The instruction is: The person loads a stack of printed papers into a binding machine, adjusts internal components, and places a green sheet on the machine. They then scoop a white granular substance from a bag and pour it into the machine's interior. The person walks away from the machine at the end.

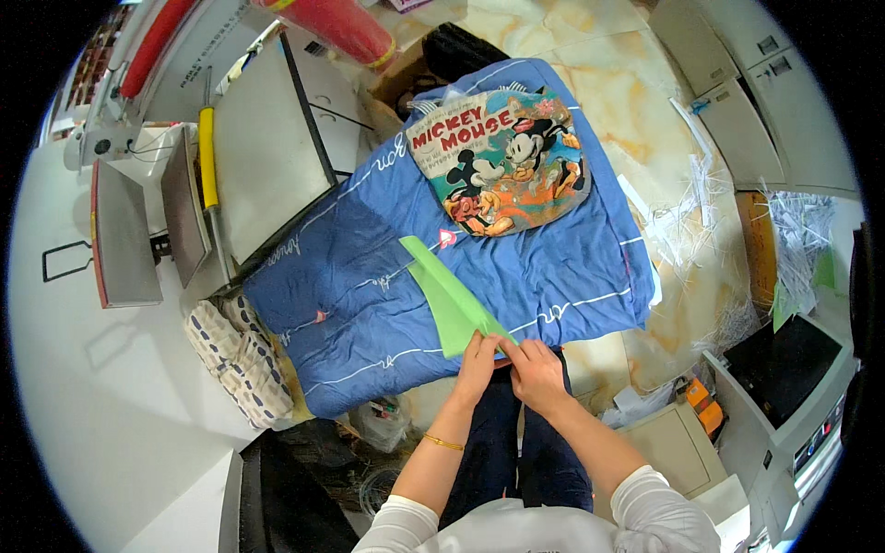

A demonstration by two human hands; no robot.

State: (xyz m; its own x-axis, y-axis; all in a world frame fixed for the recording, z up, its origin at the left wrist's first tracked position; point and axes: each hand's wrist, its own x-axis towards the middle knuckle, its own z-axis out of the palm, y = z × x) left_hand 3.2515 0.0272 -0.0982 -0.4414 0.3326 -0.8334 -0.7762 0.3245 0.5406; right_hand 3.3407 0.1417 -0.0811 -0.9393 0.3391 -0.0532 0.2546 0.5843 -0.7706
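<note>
A sheet of light green paper [450, 300], folded into a long tapering shape, lies slanted over the near part of a blue quilt [369, 304]. My left hand [479, 362] pinches its lower edge. Close beside it, my right hand [536, 369] grips the lower right corner, the fingers pressed together on the paper. Both hands nearly touch. Farther back on the quilt rests a cushion [502, 166] printed with colourful cartoon mice.
Shredded white paper [701, 203] is scattered over the tiled floor at the right. A paper shredder [784, 369] stands at the lower right. On the left are a patterned cloth bundle [241, 364], a yellow-handled tool [208, 157] and a grey cabinet [267, 138].
</note>
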